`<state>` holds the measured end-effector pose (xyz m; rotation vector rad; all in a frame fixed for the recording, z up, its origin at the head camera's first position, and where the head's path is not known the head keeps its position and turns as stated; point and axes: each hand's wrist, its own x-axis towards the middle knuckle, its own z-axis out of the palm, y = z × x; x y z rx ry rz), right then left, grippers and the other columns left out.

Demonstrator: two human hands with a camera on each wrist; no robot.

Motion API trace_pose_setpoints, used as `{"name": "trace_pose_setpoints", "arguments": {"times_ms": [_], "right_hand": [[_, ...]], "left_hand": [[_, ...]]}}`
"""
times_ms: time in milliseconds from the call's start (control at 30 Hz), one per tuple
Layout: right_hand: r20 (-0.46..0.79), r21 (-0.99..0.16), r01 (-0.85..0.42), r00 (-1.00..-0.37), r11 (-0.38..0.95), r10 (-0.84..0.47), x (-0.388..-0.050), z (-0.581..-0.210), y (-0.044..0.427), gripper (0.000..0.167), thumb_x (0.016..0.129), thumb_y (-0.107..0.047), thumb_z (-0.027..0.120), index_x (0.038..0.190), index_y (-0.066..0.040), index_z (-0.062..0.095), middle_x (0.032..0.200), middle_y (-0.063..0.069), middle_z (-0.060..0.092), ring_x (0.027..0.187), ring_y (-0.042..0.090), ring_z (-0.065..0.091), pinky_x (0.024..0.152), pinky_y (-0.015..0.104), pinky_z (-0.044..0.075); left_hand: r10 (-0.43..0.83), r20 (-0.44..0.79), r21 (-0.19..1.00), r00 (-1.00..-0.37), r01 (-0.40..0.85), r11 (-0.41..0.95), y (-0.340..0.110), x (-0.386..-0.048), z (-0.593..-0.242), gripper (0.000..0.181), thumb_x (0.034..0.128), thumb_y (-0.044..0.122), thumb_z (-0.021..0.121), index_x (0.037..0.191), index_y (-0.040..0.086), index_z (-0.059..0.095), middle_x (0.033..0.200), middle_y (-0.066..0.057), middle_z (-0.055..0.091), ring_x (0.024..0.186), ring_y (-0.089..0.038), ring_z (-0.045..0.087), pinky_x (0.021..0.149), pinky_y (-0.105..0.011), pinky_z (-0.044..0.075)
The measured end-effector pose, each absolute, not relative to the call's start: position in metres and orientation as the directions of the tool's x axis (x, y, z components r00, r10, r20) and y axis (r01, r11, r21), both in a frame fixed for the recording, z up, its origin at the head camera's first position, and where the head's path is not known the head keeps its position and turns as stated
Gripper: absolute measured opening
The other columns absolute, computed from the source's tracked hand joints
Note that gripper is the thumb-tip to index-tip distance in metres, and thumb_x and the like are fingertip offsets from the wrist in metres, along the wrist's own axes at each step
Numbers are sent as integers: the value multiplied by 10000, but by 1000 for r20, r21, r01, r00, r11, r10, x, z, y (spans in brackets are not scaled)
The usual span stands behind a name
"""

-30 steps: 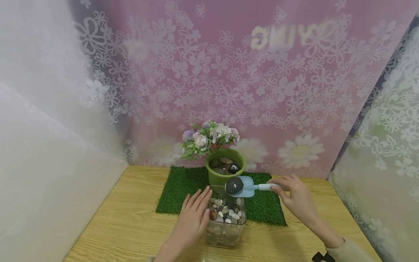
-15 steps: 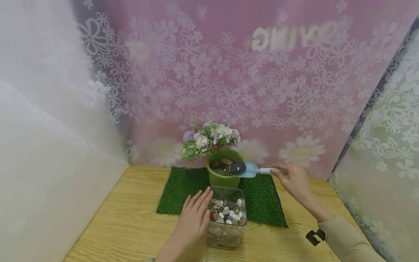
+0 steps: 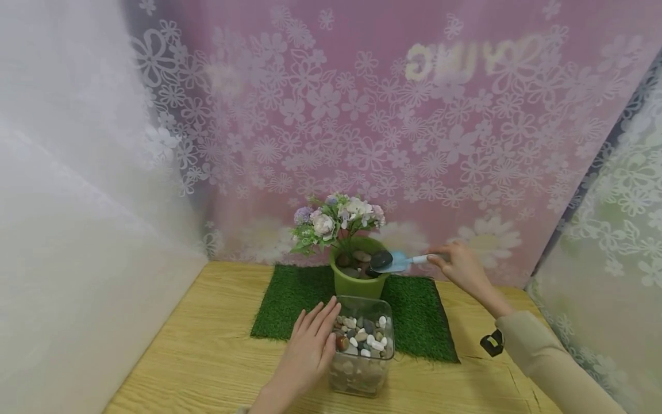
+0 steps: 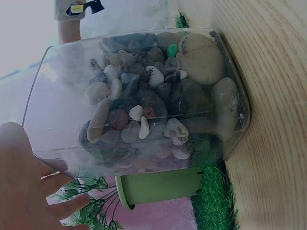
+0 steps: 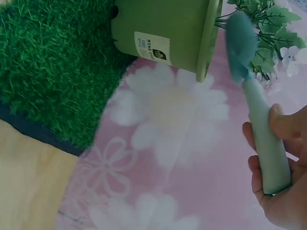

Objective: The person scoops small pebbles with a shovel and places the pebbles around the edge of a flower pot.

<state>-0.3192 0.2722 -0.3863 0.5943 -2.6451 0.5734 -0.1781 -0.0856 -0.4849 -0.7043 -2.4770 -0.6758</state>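
My right hand (image 3: 462, 271) grips the white handle of a small light-blue garden trowel (image 3: 400, 262). On its blade lies a large dark smooth stone (image 3: 381, 260), over the right rim of a green flowerpot (image 3: 358, 286). The pot holds artificial flowers (image 3: 338, 221) and several large stones. In the right wrist view the trowel (image 5: 261, 124) is seen from behind, its stone hidden. My left hand (image 3: 310, 345) rests with straight fingers against the left rim of a clear square container (image 3: 361, 379) in front of the pot. Pebbles (image 3: 362, 333) partly fill that container.
A green artificial-grass mat (image 3: 421, 328) lies under the pot on the wooden table (image 3: 207, 339). Close behind the pot hangs a pink flowered curtain (image 3: 414, 144). Pale sheets enclose the left and right sides. A black object (image 3: 493, 343) sits at the right cuff.
My right hand has raised the trowel and its stone from above the clear container, away to the pot's right rim. The left hand has stayed at the container.
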Motion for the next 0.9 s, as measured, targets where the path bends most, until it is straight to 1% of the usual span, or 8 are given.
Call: {"name": "trace_pose_setpoints", "arguments": {"times_ms": [100, 200, 300, 433, 500, 667, 800, 900], "right_hand": [[397, -284, -471, -850, 835, -345, -321, -381, 270, 219, 958, -141, 694, 1104, 4, 769, 1049, 212, 726, 866, 343, 597, 698, 486, 467], [365, -250, -483, -850, 839, -381, -322, -375, 267, 204, 951, -133, 697, 1081, 3, 777, 1004, 188, 738, 860, 334, 607, 717, 483, 470], [315, -246, -484, -859, 840, -403, -323, -366, 264, 205, 954, -127, 691, 1064, 24, 776, 944, 175, 742, 754, 256, 571, 668, 408, 437], [240, -316, -444, -892, 838, -382, -321, -352, 261, 263, 977, -112, 648, 1121, 91, 733, 966, 235, 733, 572, 171, 446, 560, 322, 369], [237, -319, -432, -898, 844, -371, -320, -346, 261, 274, 982, -104, 635, 1139, 104, 720, 968, 246, 729, 540, 162, 397, 537, 307, 341], [297, -239, -427, -887, 872, -353, -320, -344, 260, 235, 966, -124, 665, 1107, 40, 756, 939, 186, 731, 661, 216, 483, 604, 343, 375], [324, -222, -417, -884, 882, -336, -319, -353, 259, 222, 960, -150, 685, 1084, 16, 767, 961, 177, 729, 774, 278, 564, 663, 404, 428], [365, -219, -424, -871, 879, -330, -317, -359, 259, 207, 957, -145, 692, 1061, 16, 771, 967, 185, 732, 789, 303, 581, 672, 440, 450]], "left_hand": [[344, 557, 327, -756, 580, 746, -85, -177, -485, 537, 1042, 170, 515, 1568, 156, 410, 1625, -4, 371, 1439, -311, 413, 1118, -637, 327], [341, 558, 335, -756, 582, 741, -85, -176, -484, 543, 1042, 172, 520, 1572, 162, 402, 1624, -6, 373, 1445, -302, 407, 1122, -635, 322], [340, 562, 338, -754, 585, 737, -85, -176, -484, 542, 1041, 167, 522, 1570, 160, 406, 1620, -13, 381, 1438, -317, 416, 1119, -639, 324], [341, 566, 334, -751, 587, 738, -86, -177, -485, 533, 1041, 166, 521, 1564, 152, 417, 1619, -16, 382, 1428, -329, 427, 1114, -641, 329], [341, 560, 343, -755, 586, 735, -86, -177, -486, 529, 1045, 172, 517, 1565, 153, 416, 1622, -12, 376, 1432, -324, 423, 1117, -641, 325], [337, 539, 368, -772, 575, 731, -87, -177, -486, 530, 1059, 188, 496, 1578, 174, 393, 1638, 15, 345, 1449, -309, 402, 1133, -637, 306], [340, 546, 367, -766, 583, 725, -88, -178, -486, 529, 1058, 184, 496, 1577, 170, 396, 1637, 10, 347, 1444, -319, 407, 1128, -643, 308], [342, 556, 362, -758, 590, 721, -87, -178, -486, 531, 1053, 179, 501, 1574, 163, 401, 1634, 1, 355, 1440, -325, 412, 1121, -650, 314]]}}
